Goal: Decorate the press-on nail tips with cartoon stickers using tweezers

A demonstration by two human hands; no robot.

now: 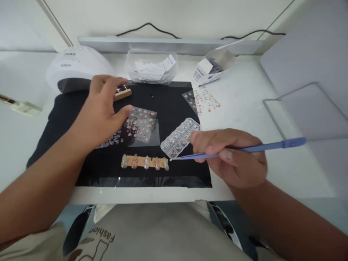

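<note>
My right hand (pixel 233 157) is closed round a slim blue nail-art pen (pixel 261 148). Its pale tip is close to the right end of a tan strip (pixel 140 161), where several decorated false nails sit in a row. Beside my right fingertips lies a clear compartment case (pixel 181 137) of small shiny gems. My left hand (pixel 102 108) is over the black mat with thumb and fingers apart. Its fingers partly hide a small wooden block (pixel 123 93); whether they touch it I cannot tell. Near the left thumb are clear sticker sheets (pixel 143 123).
A white nail lamp (pixel 78 67) stands at the back left. Behind the black mat (pixel 168 99) are a clear plastic box (pixel 152 69) of white packets and an open carton (pixel 212 69). Another sticker sheet (pixel 206 99) lies at right, near a metal wire frame (pixel 274 116).
</note>
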